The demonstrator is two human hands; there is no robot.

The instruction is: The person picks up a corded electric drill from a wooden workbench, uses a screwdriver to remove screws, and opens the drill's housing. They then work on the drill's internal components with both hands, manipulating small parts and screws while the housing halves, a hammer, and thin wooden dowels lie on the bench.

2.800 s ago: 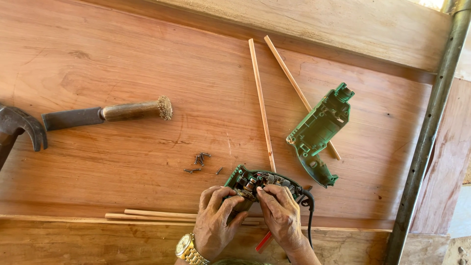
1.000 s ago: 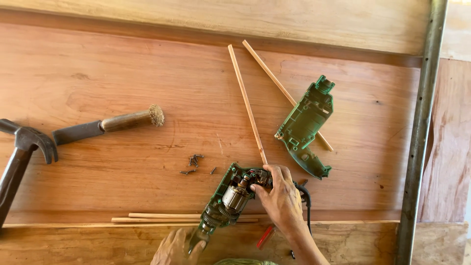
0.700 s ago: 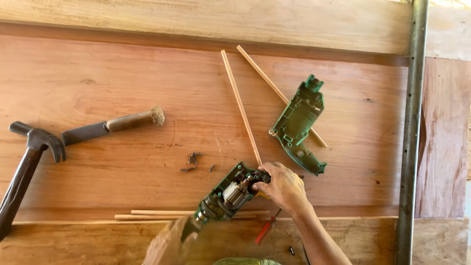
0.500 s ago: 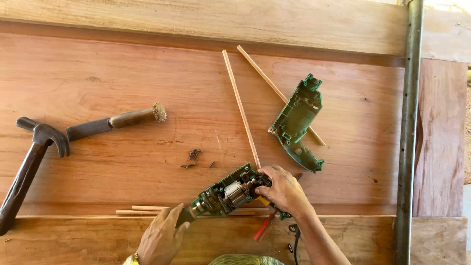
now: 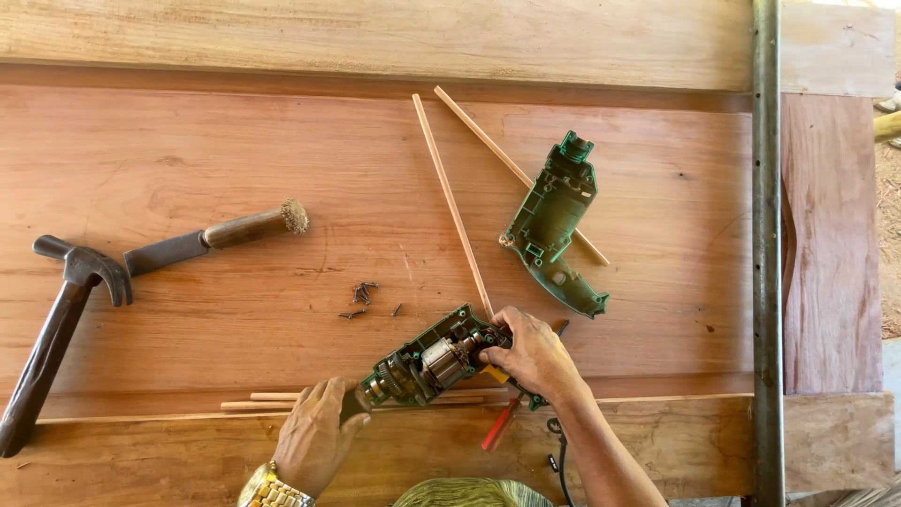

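1. Reddish wooden plank tabletop, a grey metal pipe running down its right side.
2. Opened green power drill with exposed motor and copper windings lies near the front edge, chuck end pointing left.
3. Left hand has its fingers curled round the chuck end; right hand is closed over the handle end, fingertips in the open housing.
4. Detached green plastic housing half lies apart, upper right, on thin wooden sticks.
5. Small dark screws sit loose just behind the drill.
6. Risks, as a judgement: a sweep of a hand or the drill could scatter the screws; loose inner parts could drop out if the open body tips; fingertips could snag wiring.
7. Red-handled screwdriver and claw hammer lie near the edge and could be knocked off.
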